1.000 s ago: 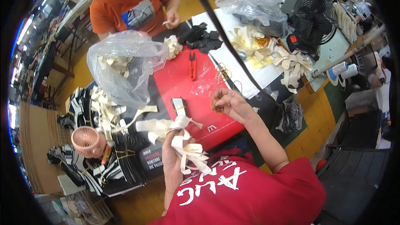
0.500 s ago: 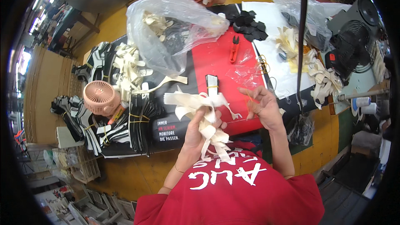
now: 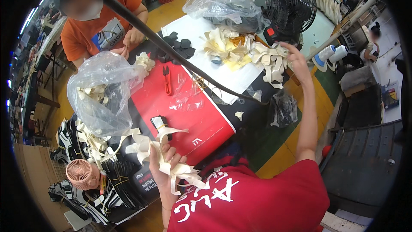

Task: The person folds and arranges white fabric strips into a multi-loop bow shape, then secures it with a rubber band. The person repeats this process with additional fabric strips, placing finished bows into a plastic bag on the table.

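My left hand (image 3: 166,158) is closed around a bunch of cream fabric strips (image 3: 143,147), whose loose ends stick out above and below the fingers. Beyond it on the table lies a small dark-and-white banded bundle (image 3: 159,123). My right arm is stretched out to the table's right side. There my right hand (image 3: 296,59) has its bent fingers and thumb around the edge of a heap of cream strips (image 3: 269,65); the fingertips are partly lost among the strips.
Red snips (image 3: 167,81) lie on the red mat (image 3: 189,122). At the left are a clear plastic bag (image 3: 105,103), banded black-and-white pieces (image 3: 122,184) and a pink fan (image 3: 82,174). A black fan (image 3: 290,5) stands far right. A cable (image 3: 171,51) crosses the view. A co-worker (image 3: 101,25) sits opposite.
My view has swung to the right. My right hand has moved from beside the left hand, where an orange band was at its fingers, out to the cream heap. My left hand keeps its bunch.
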